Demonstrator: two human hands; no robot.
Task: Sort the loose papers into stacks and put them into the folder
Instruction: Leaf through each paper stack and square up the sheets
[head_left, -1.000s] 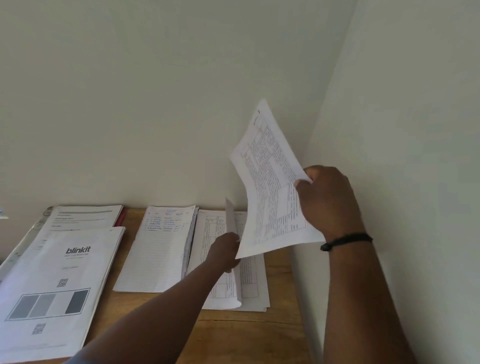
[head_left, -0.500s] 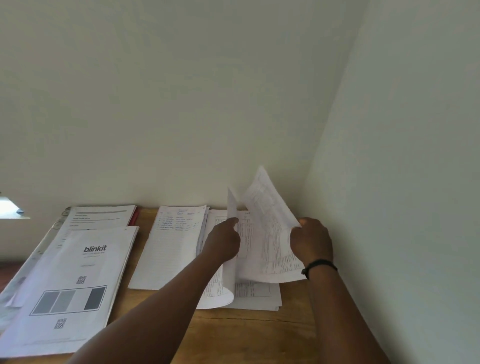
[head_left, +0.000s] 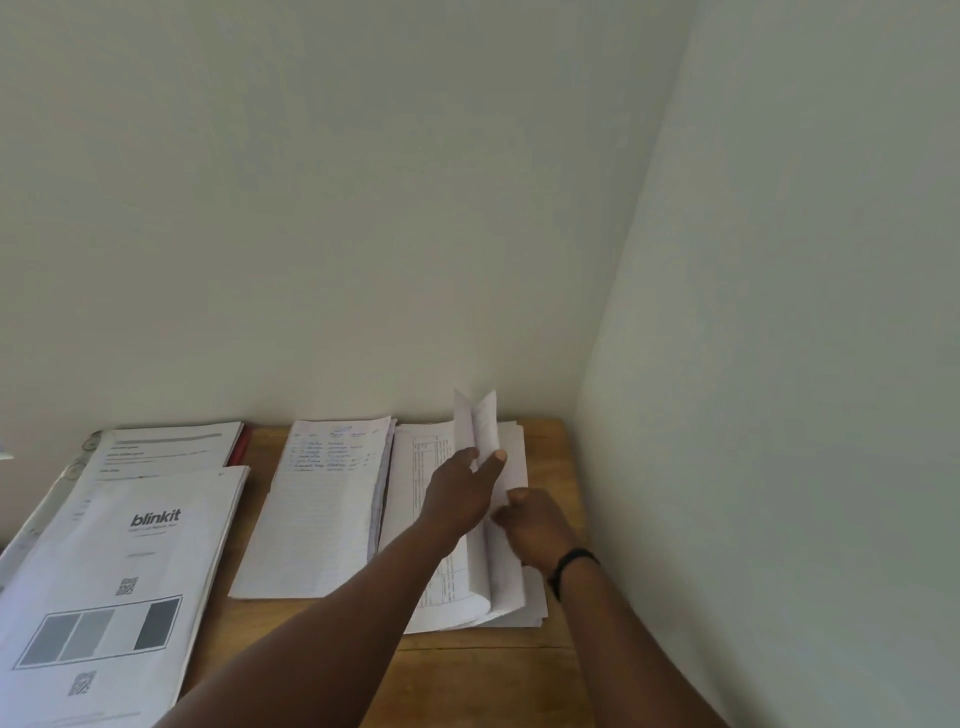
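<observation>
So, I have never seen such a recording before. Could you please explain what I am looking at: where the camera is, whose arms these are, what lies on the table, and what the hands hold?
There is no machine here. A person wears the camera on the head, so you look forward and down along their own two arms.

The wooden table stands in a corner between two pale walls. Four piles of paper lie on it. Nearest on the left is a stack topped by a blinkit sheet. Behind it lies another printed stack. In the middle is a pile of lined handwritten pages. On the right is a stack of printed tables.

The left hand holds some sheets of that right stack lifted, standing up. The right hand, with a dark wristband, grips the lifted sheets from the other side.
</observation>
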